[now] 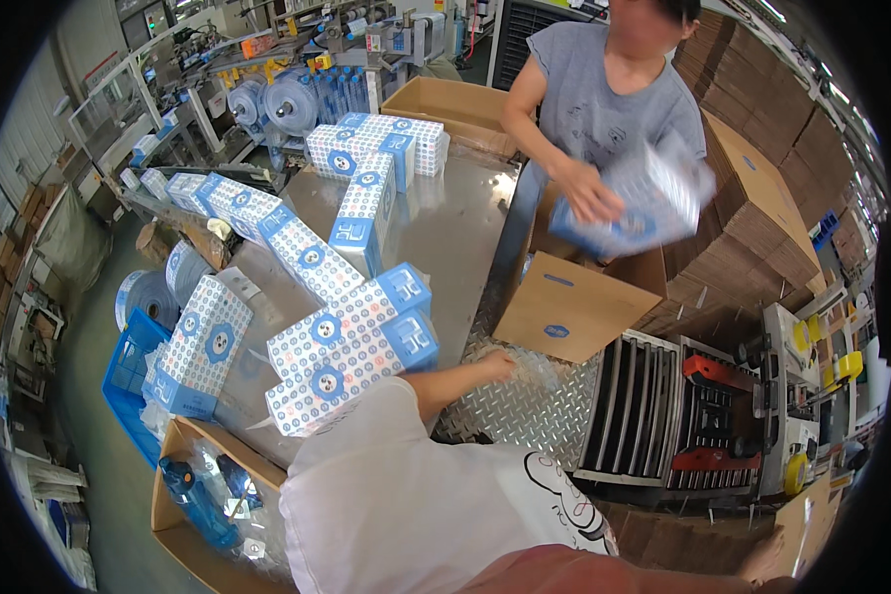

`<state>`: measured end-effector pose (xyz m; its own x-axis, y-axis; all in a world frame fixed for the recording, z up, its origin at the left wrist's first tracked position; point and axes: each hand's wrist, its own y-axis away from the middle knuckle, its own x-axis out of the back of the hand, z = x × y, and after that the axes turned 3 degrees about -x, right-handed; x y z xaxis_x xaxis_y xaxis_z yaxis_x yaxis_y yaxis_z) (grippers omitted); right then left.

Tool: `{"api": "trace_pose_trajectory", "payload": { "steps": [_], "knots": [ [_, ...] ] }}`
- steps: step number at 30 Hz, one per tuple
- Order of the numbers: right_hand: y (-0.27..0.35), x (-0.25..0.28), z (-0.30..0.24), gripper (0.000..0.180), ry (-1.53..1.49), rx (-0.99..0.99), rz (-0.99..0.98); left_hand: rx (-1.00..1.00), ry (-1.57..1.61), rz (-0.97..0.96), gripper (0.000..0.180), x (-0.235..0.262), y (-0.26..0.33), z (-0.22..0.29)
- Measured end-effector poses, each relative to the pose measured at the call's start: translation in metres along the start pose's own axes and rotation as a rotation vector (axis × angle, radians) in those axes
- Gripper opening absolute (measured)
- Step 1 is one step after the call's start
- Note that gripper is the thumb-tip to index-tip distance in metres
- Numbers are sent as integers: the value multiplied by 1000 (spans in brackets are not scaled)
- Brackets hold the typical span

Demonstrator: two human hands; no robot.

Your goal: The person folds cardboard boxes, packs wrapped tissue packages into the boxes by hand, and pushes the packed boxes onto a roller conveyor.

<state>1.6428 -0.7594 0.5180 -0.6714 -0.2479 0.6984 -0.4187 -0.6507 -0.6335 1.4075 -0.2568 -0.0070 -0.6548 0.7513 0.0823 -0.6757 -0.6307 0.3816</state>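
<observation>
My left hand is closed at the end of a bent arm, above a diamond-plate metal surface. Crumpled clear film lies beside it, and I cannot make out whether anything is in the fingers. Far to the lower right, my right hand is at the edge of a brown cardboard piece, its fingers seemingly closed on that edge. Left of my left hand, blue-and-white patterned packs lie on the metal table. Across from me, a co-worker's hand holds a motion-blurred, film-wrapped pack over an open carton.
A row of packs runs back toward a machine. Flattened cartons stand stacked at right. Below left are a blue crate and a box holding bottles and plastic. A tool cart stands right.
</observation>
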Motion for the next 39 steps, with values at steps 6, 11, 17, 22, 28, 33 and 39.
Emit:
{"api": "trace_pose_trajectory", "payload": {
  "steps": [6, 11, 17, 22, 28, 33, 39],
  "knots": [
    [-38, 60, -92, 20, 213, 306, -17, -408, -296, -104, 38, -71, 35, 90],
    [-34, 53, -84, 23, -268, 54, 100, -954, -591, -31, 102, -120, 113, 195],
    [-53, -59, 60, 24, -712, -13, 110, -1351, -442, 314, 18, -94, 119, 257],
    [-91, -173, -101, 63, -703, 45, 68, -1156, -951, 294, 21, -51, 150, 292],
    [-69, -238, -151, 59, -746, 210, -722, -1165, -1073, 633, 16, -38, 136, 292],
    [-107, -268, -139, 68, -814, 42, -981, -675, -711, 1198, 88, -23, 125, 247],
    [-133, -305, -116, 59, -305, 328, -794, -775, -87, 829, 107, -29, 129, 224]
  ]
}}
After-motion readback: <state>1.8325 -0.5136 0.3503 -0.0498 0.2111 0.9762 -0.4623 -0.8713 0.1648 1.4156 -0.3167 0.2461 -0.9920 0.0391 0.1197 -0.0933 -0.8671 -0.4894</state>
